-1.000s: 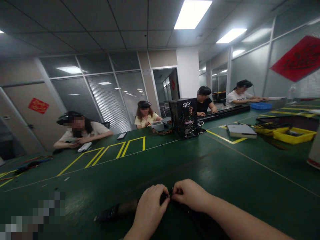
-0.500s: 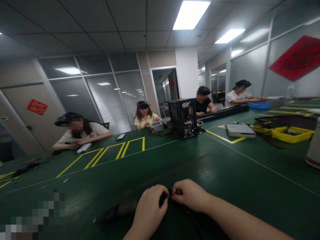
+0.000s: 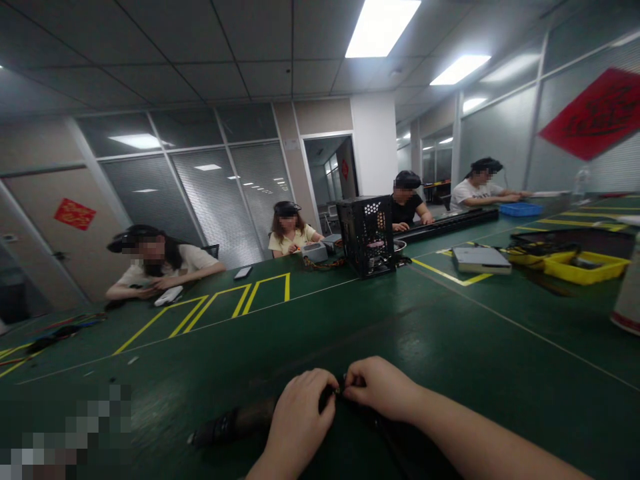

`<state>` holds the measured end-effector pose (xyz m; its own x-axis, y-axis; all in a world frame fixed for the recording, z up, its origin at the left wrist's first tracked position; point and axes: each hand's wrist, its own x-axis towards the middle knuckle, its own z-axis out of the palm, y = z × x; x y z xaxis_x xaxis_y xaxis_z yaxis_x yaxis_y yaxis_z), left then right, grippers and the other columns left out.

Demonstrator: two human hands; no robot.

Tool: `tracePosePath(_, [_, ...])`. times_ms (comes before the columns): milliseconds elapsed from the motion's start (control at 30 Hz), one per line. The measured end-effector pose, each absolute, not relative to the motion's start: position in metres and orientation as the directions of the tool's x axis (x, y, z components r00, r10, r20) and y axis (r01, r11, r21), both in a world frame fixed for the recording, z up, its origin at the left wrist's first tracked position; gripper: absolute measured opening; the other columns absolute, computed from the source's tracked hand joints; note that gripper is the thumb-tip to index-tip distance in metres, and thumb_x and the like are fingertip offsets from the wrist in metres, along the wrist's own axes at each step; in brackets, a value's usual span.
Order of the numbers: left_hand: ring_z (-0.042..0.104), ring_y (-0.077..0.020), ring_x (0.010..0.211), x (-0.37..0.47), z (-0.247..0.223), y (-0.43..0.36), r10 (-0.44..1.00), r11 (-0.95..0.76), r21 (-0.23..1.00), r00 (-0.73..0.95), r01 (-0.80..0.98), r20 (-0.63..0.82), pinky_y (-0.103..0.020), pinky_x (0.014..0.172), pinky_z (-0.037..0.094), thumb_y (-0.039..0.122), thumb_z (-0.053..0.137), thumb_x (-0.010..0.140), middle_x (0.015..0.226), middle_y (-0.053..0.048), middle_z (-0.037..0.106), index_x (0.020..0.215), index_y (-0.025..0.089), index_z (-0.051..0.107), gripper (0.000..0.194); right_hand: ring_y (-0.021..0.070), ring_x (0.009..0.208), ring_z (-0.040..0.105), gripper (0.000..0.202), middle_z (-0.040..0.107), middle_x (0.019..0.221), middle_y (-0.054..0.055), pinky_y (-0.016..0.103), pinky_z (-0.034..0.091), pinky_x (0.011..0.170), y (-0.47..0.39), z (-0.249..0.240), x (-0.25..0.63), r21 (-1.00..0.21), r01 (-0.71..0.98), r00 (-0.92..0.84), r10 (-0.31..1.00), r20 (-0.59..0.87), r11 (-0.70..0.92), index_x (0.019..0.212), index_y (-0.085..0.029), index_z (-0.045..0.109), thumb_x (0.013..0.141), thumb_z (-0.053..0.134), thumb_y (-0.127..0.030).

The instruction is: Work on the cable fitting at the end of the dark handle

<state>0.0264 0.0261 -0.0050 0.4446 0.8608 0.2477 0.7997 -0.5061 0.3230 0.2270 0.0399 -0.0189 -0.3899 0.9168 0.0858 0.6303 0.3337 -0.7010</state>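
My left hand point(image 3: 303, 413) curls over the rear end of a dark cylindrical tool point(image 3: 245, 419) lying on the green table, its narrow metal tip pointing left. The tool's exact kind is unclear. Close beside it, my right hand point(image 3: 383, 390) is closed in a pinch, fingertips almost meeting the left ones. Something small and dark with a light glint shows between the two hands, too small to name. Under my right wrist a dark cable-like strip point(image 3: 385, 433) runs toward me, mostly in shadow.
An open black computer case point(image 3: 367, 237) stands mid-table beside a grey power supply point(image 3: 315, 252). To the right are a flat grey box point(image 3: 481, 260), a yellow tray point(image 3: 585, 268) and a white container point(image 3: 627, 293). Several co-workers sit across the table. Loose wires point(image 3: 60, 337) lie left.
Both hands stay in nearly the same place, with only slight finger movement where they meet. The tool has not visibly moved.
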Motion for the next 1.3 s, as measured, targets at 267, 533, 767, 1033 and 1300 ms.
tracePosePath(267, [0.056, -0.0175, 0.090, 0.0254, -0.0056, 0.0259, 0.877, -0.476, 0.350, 0.410, 0.807, 0.250, -0.030, 0.080, 0.038, 0.022, 0.051, 0.082, 0.095, 0.002, 0.063, 0.095, 0.027, 0.061, 0.016, 0.0122, 0.064, 0.063, 0.016, 0.071, 0.074, -0.001, 0.018, 0.038, 0.054, 0.0416, -0.0216, 0.2281, -0.713, 0.618, -0.398, 0.914, 0.080, 0.332, 0.087, -0.021, 0.072, 0.082, 0.062, -0.033])
tracePosePath(533, [0.056, -0.0184, 0.093, 0.0284, -0.0027, 0.0253, 0.877, -0.479, 0.331, 0.424, 0.813, 0.226, -0.031, 0.083, 0.039, 0.021, 0.051, 0.082, 0.100, 0.000, 0.064, 0.098, 0.026, 0.062, 0.020, 0.0128, 0.063, 0.062, 0.017, 0.071, 0.073, 0.000, 0.018, 0.037, 0.052, 0.0423, -0.0219, 0.2283, -0.718, 0.619, -0.396, 0.916, 0.063, 0.317, 0.086, -0.020, 0.072, 0.082, 0.062, -0.033])
tracePosePath(767, [0.056, -0.0179, 0.091, 0.0283, -0.0010, 0.0246, 0.891, -0.453, 0.320, 0.406, 0.832, 0.205, -0.030, 0.080, 0.039, 0.022, 0.052, 0.083, 0.096, 0.001, 0.063, 0.095, 0.026, 0.061, 0.016, 0.0128, 0.064, 0.062, 0.016, 0.071, 0.074, 0.000, 0.019, 0.038, 0.053, 0.0403, -0.0188, 0.2279, -0.721, 0.615, -0.396, 0.916, 0.066, 0.319, 0.086, -0.020, 0.072, 0.081, 0.062, -0.032])
tracePosePath(1033, [0.056, -0.0189, 0.092, 0.0274, -0.0029, 0.0236, 0.872, -0.487, 0.362, 0.418, 0.795, 0.256, -0.031, 0.082, 0.038, 0.021, 0.054, 0.080, 0.097, 0.001, 0.063, 0.097, 0.027, 0.061, 0.020, 0.0124, 0.064, 0.061, 0.015, 0.070, 0.073, -0.001, 0.018, 0.037, 0.053, 0.0408, -0.0195, 0.2274, -0.705, 0.631, -0.389, 0.918, 0.074, 0.324, 0.086, -0.021, 0.072, 0.081, 0.062, -0.031])
tracePosePath(1300, [0.056, -0.0188, 0.092, 0.0283, -0.0014, 0.0241, 0.883, -0.469, 0.340, 0.415, 0.815, 0.221, -0.031, 0.083, 0.039, 0.021, 0.052, 0.081, 0.097, 0.000, 0.063, 0.096, 0.026, 0.061, 0.018, 0.0123, 0.064, 0.062, 0.017, 0.071, 0.075, 0.000, 0.018, 0.037, 0.053, 0.0404, -0.0183, 0.2277, -0.705, 0.634, -0.397, 0.916, 0.056, 0.318, 0.088, -0.020, 0.072, 0.082, 0.061, -0.031])
